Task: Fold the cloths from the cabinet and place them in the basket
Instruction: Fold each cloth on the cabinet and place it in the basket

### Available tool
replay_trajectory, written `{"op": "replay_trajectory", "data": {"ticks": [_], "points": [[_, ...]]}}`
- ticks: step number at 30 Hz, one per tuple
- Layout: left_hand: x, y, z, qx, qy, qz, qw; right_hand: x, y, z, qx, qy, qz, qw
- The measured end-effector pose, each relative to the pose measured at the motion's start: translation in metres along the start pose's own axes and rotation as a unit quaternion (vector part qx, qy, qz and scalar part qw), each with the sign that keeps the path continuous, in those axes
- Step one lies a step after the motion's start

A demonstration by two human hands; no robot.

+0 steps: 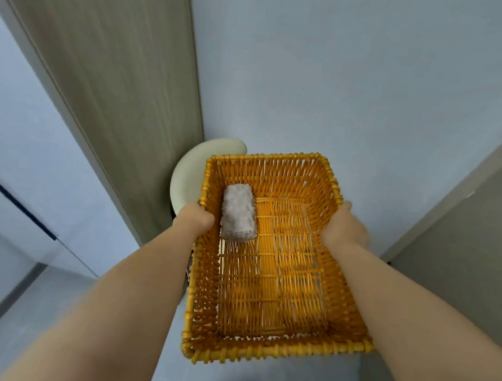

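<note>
both hands grip the orange wicker basket (263, 348) by its long side rims: the left hand (195, 219) curled over the left rim, the right hand (345, 229) over the right. one folded grey cloth (238, 213) lies inside, in the centre of the frame, just beside the left fingers, its long axis along the basket's length.

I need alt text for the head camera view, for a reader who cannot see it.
A person's left hand and right hand grip the opposite side rims of an orange wicker basket. One folded pale fluffy cloth lies inside, near its far left corner. A pale rounded object shows behind the basket.
</note>
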State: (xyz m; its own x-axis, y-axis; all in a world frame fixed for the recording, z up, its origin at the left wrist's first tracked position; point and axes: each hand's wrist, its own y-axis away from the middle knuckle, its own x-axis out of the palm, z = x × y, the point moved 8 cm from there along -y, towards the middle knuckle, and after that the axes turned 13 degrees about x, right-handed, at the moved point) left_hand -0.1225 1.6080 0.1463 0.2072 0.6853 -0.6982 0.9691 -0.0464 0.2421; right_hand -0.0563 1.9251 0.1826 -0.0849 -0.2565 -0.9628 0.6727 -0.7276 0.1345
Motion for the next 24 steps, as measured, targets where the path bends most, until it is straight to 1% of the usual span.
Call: {"op": "replay_trajectory", "data": {"ticks": [4,8,12,16,24], "points": [[-0.031,0.013,0.026,-0.006,0.006,0.000,1.000,0.002,0.031,0.024,0.006,0.003,0.006,1.000],[-0.068,0.029,0.059,-0.016,0.016,0.003,1.000,0.009,0.074,0.055,-0.006,-0.009,0.026,1.000],[-0.106,0.048,0.105,-0.032,0.009,0.006,0.999,0.027,0.125,0.083,-0.018,-0.002,0.039,0.999],[-0.134,0.066,0.156,-0.044,0.032,0.005,0.998,0.046,0.170,0.107,-0.023,-0.001,0.047,0.999],[-0.173,0.099,0.223,-0.065,0.053,0.002,0.996,0.074,0.239,0.135,-0.022,0.019,0.049,0.998]]}}
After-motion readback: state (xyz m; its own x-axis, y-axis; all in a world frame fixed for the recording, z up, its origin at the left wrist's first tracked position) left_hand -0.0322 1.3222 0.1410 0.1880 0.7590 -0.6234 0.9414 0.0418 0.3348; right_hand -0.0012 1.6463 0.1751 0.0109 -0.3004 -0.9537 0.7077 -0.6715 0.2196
